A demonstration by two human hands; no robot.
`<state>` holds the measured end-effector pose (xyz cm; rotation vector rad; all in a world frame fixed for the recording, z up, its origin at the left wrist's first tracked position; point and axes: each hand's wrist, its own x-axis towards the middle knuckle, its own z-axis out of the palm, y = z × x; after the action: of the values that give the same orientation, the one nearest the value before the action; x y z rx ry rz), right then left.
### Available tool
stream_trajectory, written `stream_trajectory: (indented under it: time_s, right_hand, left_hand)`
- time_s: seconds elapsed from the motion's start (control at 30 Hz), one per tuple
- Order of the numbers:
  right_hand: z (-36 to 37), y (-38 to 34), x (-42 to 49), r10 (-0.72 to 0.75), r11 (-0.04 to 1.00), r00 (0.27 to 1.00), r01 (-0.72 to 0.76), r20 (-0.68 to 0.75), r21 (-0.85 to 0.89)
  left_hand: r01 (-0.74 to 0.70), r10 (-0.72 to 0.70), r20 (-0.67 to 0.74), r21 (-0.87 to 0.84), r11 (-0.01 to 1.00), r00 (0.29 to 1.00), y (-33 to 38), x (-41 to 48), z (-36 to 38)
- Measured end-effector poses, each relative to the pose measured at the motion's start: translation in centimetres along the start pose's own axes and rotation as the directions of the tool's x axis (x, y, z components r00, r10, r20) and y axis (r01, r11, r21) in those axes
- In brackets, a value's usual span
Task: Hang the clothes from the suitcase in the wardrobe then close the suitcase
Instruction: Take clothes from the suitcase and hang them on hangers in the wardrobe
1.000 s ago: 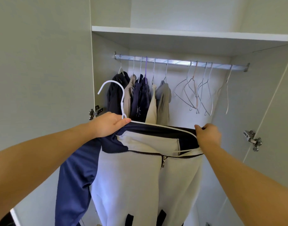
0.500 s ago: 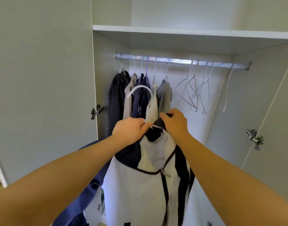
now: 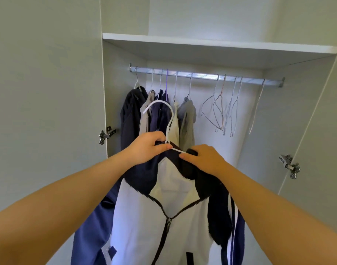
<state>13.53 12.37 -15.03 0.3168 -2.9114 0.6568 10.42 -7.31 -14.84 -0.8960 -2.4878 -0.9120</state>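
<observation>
head view, jacket: the white and navy jacket (image 3: 164, 217) hangs from both my hands in front of the open wardrobe. its zip is part open and one blue sleeve trails low on the left. it is below the rail and not on it.
head view, left hand: my left hand (image 3: 150, 146) is clenched around the neck of the white hanger (image 3: 170, 119), with a fold of collar caught under the same fingers (image 3: 160, 137).
head view, right hand: my right hand (image 3: 204, 159) curls over the jacket's dark collar. the thumb presses on the hanger's arm where it pokes out.
head view, hanger fit: i judge the hanger only partly seated. one arm shows bare between my hands, and i cannot tell how far the other sits inside the shoulder.
head view, rail: the rail (image 3: 202, 75) carries a bunch of hung clothes (image 3: 160, 115) at its left end and several empty hangers (image 3: 221, 111) toward the right, with a bare stretch between them.
head view, done so far: about six garments are up, so i judge a good part of the hanging is done.
head view, left to do: seat this jacket and lift its hook onto the rail, most likely in that bare stretch. after that comes whatever remains in the suitcase, then shutting it.
head view, suitcase: not in view, so i cannot say how many clothes remain or how its lid stands.
</observation>
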Motion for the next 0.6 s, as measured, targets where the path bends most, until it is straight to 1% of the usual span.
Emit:
stream_trajectory:
  time_s: [0.07, 0.13, 0.23, 0.3, 0.37, 0.4, 0.43, 0.47, 0.5, 0.53, 0.57, 0.6]
  right_hand:
    - [0.0, 0.4, -0.1, 0.008, 0.995, 0.998, -0.014, -0.060, -0.095]
    - [0.1, 0.7, -0.3, 0.008, 0.980, 0.996, -0.026, -0.090, -0.195]
    - [0.0, 0.6, -0.6, 0.022, 0.937, 0.995, -0.055, -0.100, -0.344]
    - [0.0, 0.6, -0.7, 0.062, 0.903, 0.994, -0.095, -0.091, -0.419]
    - [0.5, 0.2, -0.6, 0.101, 0.885, 0.992, -0.126, -0.079, -0.448]
    - [0.8, -0.2, -0.4, 0.107, 0.886, 0.991, -0.130, -0.077, -0.444]
    - [1.1, -0.4, -0.2, 0.115, 0.897, 0.990, -0.137, -0.078, -0.421]
    - [1.3, -0.8, -0.1, 0.125, 0.918, 0.989, -0.147, -0.083, -0.369]
    - [1.2, -0.8, 0.0, 0.145, 0.942, 0.985, -0.167, -0.095, -0.292]
    - [1.1, -0.8, 0.1, 0.168, 0.962, 0.980, -0.186, -0.107, -0.198]
    - [0.9, -0.5, 0.0, 0.189, 0.974, 0.974, -0.202, -0.126, -0.103]
    - [0.7, -0.1, -0.1, 0.201, 0.978, 0.968, -0.207, -0.150, -0.030]
  left_hand:
    - [-0.017, 0.015, 0.026, 0.087, 0.996, 1.000, -0.2, 0.6, -1.1]
    - [-0.001, -0.014, 0.082, 0.173, 0.985, 0.997, -0.8, 0.9, -2.1]
    - [0.098, -0.130, 0.105, 0.267, 0.959, 0.986, -2.1, 0.8, -3.1]
    - [0.195, -0.219, 0.066, 0.257, 0.947, 0.974, -2.4, 0.3, -3.6]
    - [0.306, -0.307, -0.017, 0.154, 0.939, 0.952, -1.7, -0.1, -3.2]
    - [0.374, -0.372, -0.049, 0.059, 0.925, 0.927, -1.2, -0.1, -2.5]
    - [0.436, -0.440, -0.049, -0.075, 0.897, 0.897, -0.7, -0.1, -1.4]
    - [0.488, -0.506, -0.016, -0.242, 0.839, 0.862, -0.5, -0.2, -0.7]
    - [0.530, -0.560, 0.049, -0.400, 0.748, 0.827, -0.4, -0.2, -0.2]
    - [0.560, -0.589, 0.105, -0.480, 0.675, 0.801, -0.8, -0.5, -0.1]
    - [0.575, -0.588, 0.143, -0.479, 0.663, 0.796, -1.3, -0.9, -0.5]
    - [0.582, -0.581, 0.143, -0.415, 0.699, 0.801, -2.0, -1.3, -1.1]
